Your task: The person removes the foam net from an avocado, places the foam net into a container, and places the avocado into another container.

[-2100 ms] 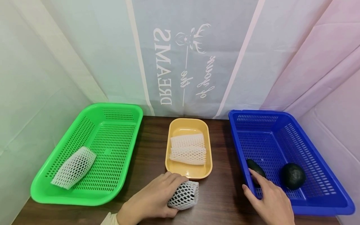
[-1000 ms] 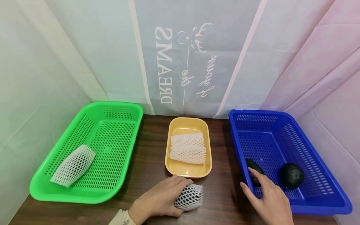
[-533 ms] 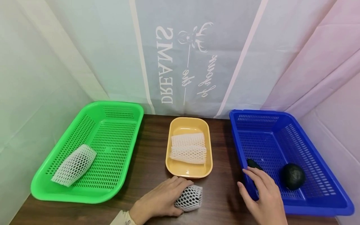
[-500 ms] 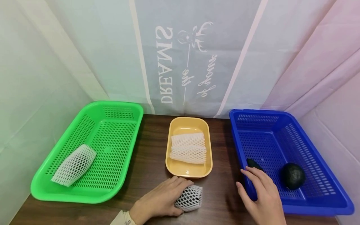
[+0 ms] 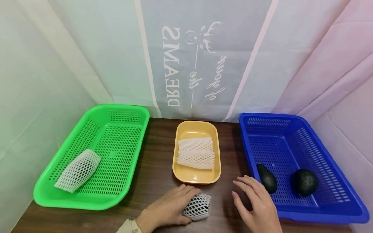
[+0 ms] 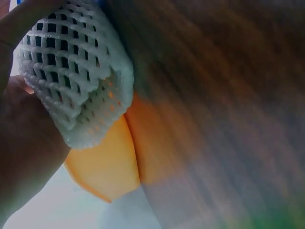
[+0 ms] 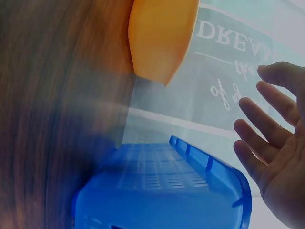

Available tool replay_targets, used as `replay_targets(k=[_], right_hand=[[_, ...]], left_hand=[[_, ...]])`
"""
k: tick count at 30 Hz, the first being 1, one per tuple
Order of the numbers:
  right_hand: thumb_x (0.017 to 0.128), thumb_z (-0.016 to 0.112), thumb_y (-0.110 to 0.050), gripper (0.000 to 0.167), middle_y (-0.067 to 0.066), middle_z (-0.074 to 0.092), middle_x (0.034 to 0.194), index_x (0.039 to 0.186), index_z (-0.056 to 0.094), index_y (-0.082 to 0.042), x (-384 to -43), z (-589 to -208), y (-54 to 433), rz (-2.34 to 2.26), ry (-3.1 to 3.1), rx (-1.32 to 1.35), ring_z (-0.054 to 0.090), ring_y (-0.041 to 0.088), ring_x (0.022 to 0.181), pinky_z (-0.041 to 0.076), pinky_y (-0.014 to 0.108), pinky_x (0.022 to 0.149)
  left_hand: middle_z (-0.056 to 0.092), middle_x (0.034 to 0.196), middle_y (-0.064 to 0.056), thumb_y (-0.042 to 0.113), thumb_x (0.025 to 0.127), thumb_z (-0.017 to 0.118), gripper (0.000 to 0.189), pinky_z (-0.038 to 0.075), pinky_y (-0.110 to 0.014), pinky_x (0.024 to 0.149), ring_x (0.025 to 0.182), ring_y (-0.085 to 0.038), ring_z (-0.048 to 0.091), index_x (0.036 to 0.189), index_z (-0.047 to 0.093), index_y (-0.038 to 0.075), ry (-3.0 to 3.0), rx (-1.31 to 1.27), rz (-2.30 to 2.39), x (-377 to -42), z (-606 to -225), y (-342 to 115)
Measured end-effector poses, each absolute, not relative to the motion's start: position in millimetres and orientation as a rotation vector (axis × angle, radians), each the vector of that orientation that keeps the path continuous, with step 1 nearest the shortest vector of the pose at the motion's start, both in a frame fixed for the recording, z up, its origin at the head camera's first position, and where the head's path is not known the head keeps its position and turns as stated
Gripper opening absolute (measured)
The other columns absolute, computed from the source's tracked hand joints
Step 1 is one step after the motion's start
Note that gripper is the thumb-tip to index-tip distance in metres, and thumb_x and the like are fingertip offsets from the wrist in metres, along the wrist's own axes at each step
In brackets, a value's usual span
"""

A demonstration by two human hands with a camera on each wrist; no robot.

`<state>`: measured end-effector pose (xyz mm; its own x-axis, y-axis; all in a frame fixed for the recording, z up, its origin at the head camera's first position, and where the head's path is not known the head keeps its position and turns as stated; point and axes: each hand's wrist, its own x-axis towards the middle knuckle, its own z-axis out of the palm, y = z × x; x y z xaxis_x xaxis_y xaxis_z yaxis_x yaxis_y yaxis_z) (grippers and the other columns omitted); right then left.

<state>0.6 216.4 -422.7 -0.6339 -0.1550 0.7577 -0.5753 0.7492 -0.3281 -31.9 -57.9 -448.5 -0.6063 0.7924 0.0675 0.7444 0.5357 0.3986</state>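
Note:
My left hand (image 5: pixel 169 207) grips a white foam net sleeve (image 5: pixel 198 208) at the table's front middle. Dark fruit shows through the mesh; the left wrist view has the sleeve's free end (image 6: pixel 102 112) hanging past it. Fingers spread and holding nothing, my right hand (image 5: pixel 254 204) hovers just left of the blue basket (image 5: pixel 262 144). In the right wrist view, that hand (image 7: pixel 281 138) is at the right edge, above the basket's rim. Inside the basket lie a dark green avocado (image 5: pixel 267 179) by the left wall and a rounder dark fruit (image 5: pixel 305 183).
A yellow tray (image 5: pixel 196 178) stands in the middle with two flat foam nets (image 5: pixel 196 159) in it. The green basket (image 5: pixel 116 171) at left holds another bulging foam net (image 5: pixel 78 170). Behind everything hangs a printed curtain (image 5: pixel 192 74).
My right hand has come out of the blue basket, leftward over its rim, leaving the avocado in full sight. My left hand, with the netted fruit, has shifted slightly right.

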Motion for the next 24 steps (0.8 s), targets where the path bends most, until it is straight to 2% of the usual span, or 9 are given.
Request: replay_targets(k=[3, 8, 12, 18, 19, 22, 24], right_hand=[[0.100, 0.054, -0.042, 0.043, 0.012, 0.071, 0.102, 0.102, 0.074, -0.005, 2, -426, 213, 0.714, -2.215, 0.540, 0.058, 0.017, 0.115, 0.031, 0.016, 0.114], [0.101, 0.054, -0.039, 0.041, 0.012, 0.072, 0.098, 0.099, 0.075, -0.004, 2, -432, 207, 0.721, -2.179, 0.594, 0.058, 0.014, 0.114, 0.033, 0.015, 0.112], [0.100, 0.054, -0.037, 0.038, 0.011, 0.072, 0.096, 0.099, 0.075, -0.005, 2, -438, 206, 0.732, -2.163, 0.630, 0.059, 0.013, 0.112, 0.034, 0.015, 0.111], [0.101, 0.050, -0.041, 0.039, 0.003, 0.073, 0.097, 0.104, 0.074, -0.011, 7, -442, 206, 0.703, -2.288, 0.584, 0.065, 0.023, 0.095, 0.037, 0.015, 0.103], [0.101, 0.051, -0.041, 0.036, 0.001, 0.073, 0.097, 0.105, 0.074, -0.012, 7, -443, 206, 0.690, -2.323, 0.575, 0.065, 0.023, 0.093, 0.039, 0.018, 0.100], [0.091, 0.070, -0.030, 0.021, -0.004, 0.072, 0.098, 0.107, 0.073, -0.016, 9, -443, 205, 0.640, -2.447, 0.539, 0.067, 0.019, 0.093, 0.046, 0.028, 0.089], [0.080, 0.080, -0.019, 0.027, -0.006, 0.072, 0.098, 0.106, 0.073, -0.017, 9, -444, 203, 0.613, -2.516, 0.525, 0.068, 0.016, 0.093, 0.050, 0.034, 0.082]], left_hand=[[0.055, 0.137, 0.004, 0.038, 0.075, 0.085, 0.083, 0.049, -0.034, 0.102, 0.123, -0.012, 0.053, 0.142, 0.044, 0.013, 2.636, 1.305, 0.606, -32, -447, -60], [0.053, 0.145, 0.001, 0.048, 0.074, 0.083, 0.092, 0.047, -0.040, 0.105, 0.129, -0.018, 0.053, 0.148, 0.042, 0.010, 2.637, 1.208, 0.586, -35, -441, -69], [0.059, 0.140, 0.002, 0.051, 0.078, 0.078, 0.084, 0.048, -0.042, 0.103, 0.123, -0.017, 0.057, 0.146, 0.046, 0.014, 2.637, 1.115, 0.589, -38, -439, -78], [0.064, 0.134, 0.005, 0.053, 0.085, 0.070, 0.071, 0.051, -0.036, 0.096, 0.113, -0.012, 0.063, 0.142, 0.052, 0.015, 2.629, 1.076, 0.629, -39, -440, -85], [0.064, 0.134, 0.004, 0.053, 0.084, 0.070, 0.071, 0.051, -0.036, 0.095, 0.112, -0.012, 0.063, 0.142, 0.052, 0.015, 2.632, 1.078, 0.632, -39, -441, -86], [0.067, 0.126, 0.002, 0.052, 0.082, 0.072, 0.073, 0.052, -0.034, 0.091, 0.104, -0.010, 0.064, 0.141, 0.052, 0.014, 2.647, 1.087, 0.643, -39, -442, -86], [0.069, 0.119, 0.002, 0.052, 0.080, 0.073, 0.072, 0.052, -0.032, 0.087, 0.099, -0.008, 0.064, 0.138, 0.052, 0.014, 2.650, 1.083, 0.662, -40, -443, -87]])
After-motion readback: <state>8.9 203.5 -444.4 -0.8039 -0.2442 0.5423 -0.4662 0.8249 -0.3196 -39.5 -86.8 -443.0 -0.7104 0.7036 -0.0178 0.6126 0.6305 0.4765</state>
